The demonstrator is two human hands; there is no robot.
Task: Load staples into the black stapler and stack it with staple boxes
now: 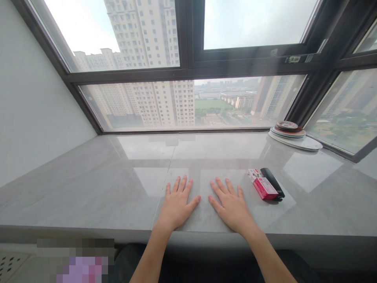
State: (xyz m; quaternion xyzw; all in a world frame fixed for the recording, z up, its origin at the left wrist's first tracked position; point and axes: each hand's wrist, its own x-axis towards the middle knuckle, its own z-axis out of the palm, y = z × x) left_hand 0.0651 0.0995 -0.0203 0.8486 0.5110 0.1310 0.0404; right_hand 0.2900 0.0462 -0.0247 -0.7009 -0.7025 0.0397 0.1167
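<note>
My left hand [176, 204] lies flat, palm down, on the glossy grey windowsill [88, 188], its fingers spread. My right hand [230, 206] rests the same way a short gap to the right, fingers apart and nothing under them that I can see. To the right of my right hand lies a small red and white box [265, 188]. A black flat case or pouch [273, 184] sits against the box's right side; its exact kind I cannot make out. Neither hand touches them.
A stack of plates [287, 133] stands in the far right corner by the window frame [185, 74]. A pale wall [35, 94] bounds the left side. The sill's front edge [206, 237] runs below my wrists. A pixelated patch [82, 265] covers something at the lower left.
</note>
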